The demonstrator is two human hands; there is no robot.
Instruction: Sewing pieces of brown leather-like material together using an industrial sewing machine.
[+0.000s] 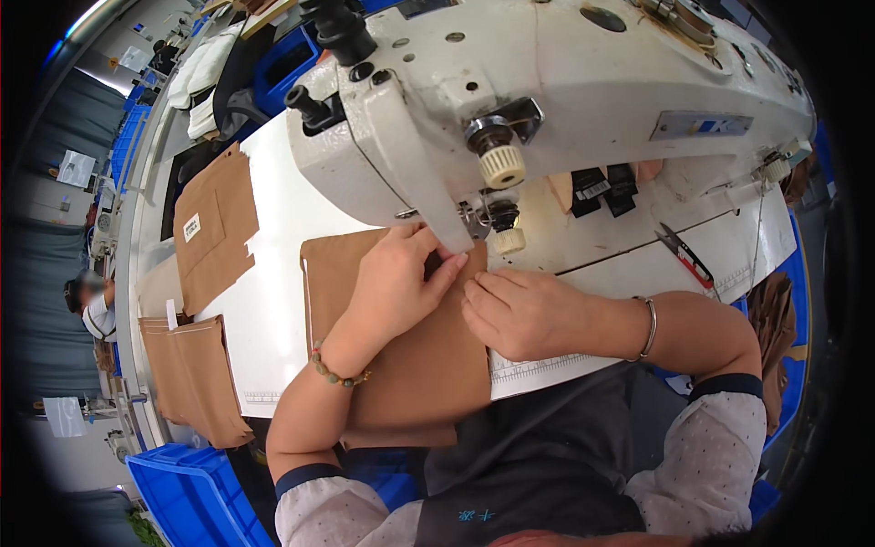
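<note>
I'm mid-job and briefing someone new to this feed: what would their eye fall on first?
Probably the big white sewing machine filling the top of the view. Next, the left hand and right hand, close together just below its needle area, over a large brown fabric panel. Then the red-and-black snips, bright against the white table on the right.

Head-worn wide fisheye, facing down; sewing machine (583, 100) close, curtain (68, 305) far off at left.
</note>
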